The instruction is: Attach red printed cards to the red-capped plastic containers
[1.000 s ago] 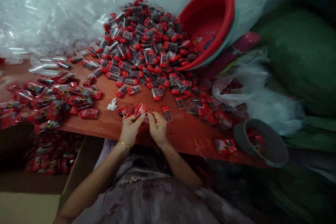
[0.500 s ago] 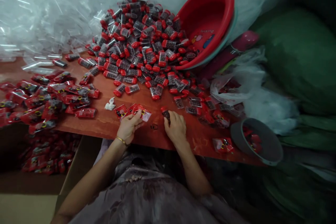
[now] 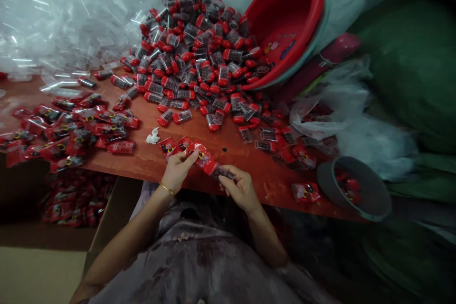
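My left hand [image 3: 179, 169] pinches a small red printed bag [image 3: 204, 156] above the front edge of the red-brown table [image 3: 142, 165]. In my right hand [image 3: 240, 186] is a small clear tube [image 3: 223, 173] of dark contents, its near end between thumb and fingers. The tube's other end meets the right end of the bag; whether it is inside the bag's mouth I cannot tell. Flat red bags [image 3: 167, 146] lie just beyond my left hand, beside a crumpled white scrap [image 3: 153, 136].
A big heap of red-capped tubes [image 3: 192, 57] rises at the back, beside a tilted red basin [image 3: 285, 23]. Filled red bags [image 3: 78, 128] pile up on the left, with a cardboard box [image 3: 103, 218] below. A grey bowl [image 3: 370, 190] stands at the right edge.
My right hand has turned and brought the tube left and toward me, against the bag. My left hand's bag has swung out toward the right hand. The view has shifted slightly.
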The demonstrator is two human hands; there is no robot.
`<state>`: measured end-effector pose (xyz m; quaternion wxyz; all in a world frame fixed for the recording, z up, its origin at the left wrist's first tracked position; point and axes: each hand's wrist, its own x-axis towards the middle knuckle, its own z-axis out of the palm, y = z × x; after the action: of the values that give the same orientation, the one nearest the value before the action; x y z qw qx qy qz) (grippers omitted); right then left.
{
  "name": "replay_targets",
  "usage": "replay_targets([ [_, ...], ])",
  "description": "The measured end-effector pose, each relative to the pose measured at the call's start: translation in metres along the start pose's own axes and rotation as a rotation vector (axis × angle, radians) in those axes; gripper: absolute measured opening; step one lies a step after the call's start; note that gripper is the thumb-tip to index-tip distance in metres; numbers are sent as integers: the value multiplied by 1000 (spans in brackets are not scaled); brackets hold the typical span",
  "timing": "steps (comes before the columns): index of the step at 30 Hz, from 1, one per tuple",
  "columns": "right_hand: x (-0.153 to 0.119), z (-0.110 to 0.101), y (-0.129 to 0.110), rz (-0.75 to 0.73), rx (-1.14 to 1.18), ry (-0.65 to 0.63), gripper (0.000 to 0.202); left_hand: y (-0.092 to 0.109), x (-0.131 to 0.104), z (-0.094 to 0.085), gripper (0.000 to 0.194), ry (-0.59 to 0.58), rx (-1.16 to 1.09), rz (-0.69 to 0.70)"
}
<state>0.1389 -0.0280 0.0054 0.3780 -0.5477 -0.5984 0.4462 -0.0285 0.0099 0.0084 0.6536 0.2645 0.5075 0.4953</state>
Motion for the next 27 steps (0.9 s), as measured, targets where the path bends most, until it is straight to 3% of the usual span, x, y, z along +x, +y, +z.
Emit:
replay_targets([
  [7,1,3,-2,-72,-100,-9,15,2,0,-2,39,-47,25,33],
  [13,6,10,8,-27,-11,14,20,-10,1,4,40,-59,29,-70],
  [17,9,25,18,15,120,19,24,-17,1,7,41,-16,-51,-38],
  [23,18,44,16,72,317,60,27,-21,-1,8,36,-83,-137,-43],
  [27,23,41,13,62,277,-96,26,-12,3,7,41,22,-178,-34],
])
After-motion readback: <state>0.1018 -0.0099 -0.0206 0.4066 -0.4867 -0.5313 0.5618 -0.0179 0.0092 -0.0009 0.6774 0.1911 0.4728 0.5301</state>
